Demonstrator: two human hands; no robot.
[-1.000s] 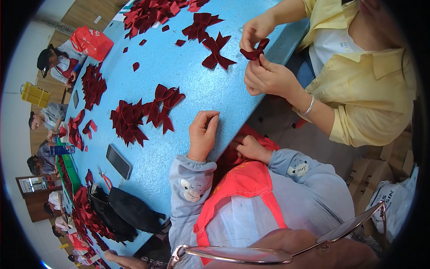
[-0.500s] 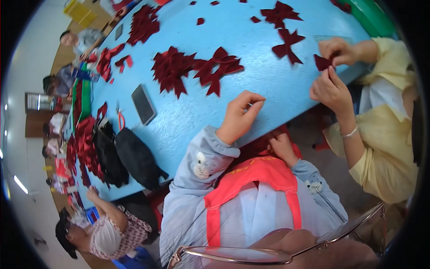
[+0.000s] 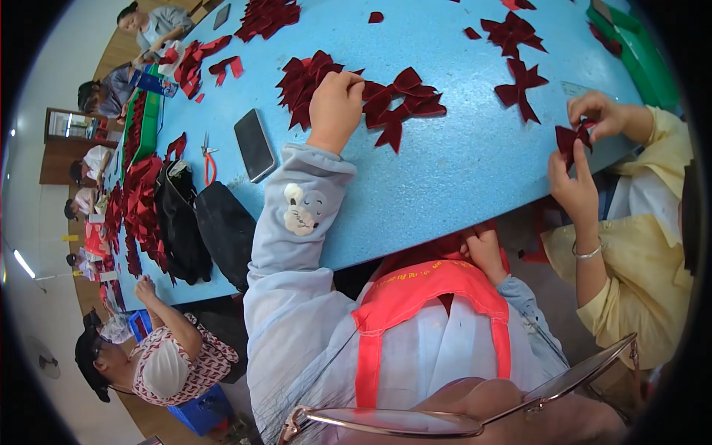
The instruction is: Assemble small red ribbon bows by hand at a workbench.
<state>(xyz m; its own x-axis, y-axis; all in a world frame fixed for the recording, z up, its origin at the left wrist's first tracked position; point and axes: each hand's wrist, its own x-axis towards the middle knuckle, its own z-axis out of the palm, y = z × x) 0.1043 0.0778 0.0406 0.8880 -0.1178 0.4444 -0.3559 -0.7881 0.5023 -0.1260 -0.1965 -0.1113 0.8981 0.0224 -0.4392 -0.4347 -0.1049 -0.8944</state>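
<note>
Our left hand [image 3: 335, 100] lay on the blue worktop [image 3: 445, 178], fingers curled down onto the pile of dark red bows [image 3: 356, 93]. It pressed on the pieces, but we could not tell if it really grasped one. The pile spread from the hand to both sides, its long axis running left to right, and more bows lay just to the right of the fingers. Our right hand [image 3: 483, 248] was below the worktop edge, at the red apron [image 3: 423, 297], closed loosely; what it held was hidden. So the left hand was much nearer. Compared with half a second earlier, the left hand had reached forward onto the pile.
</note>
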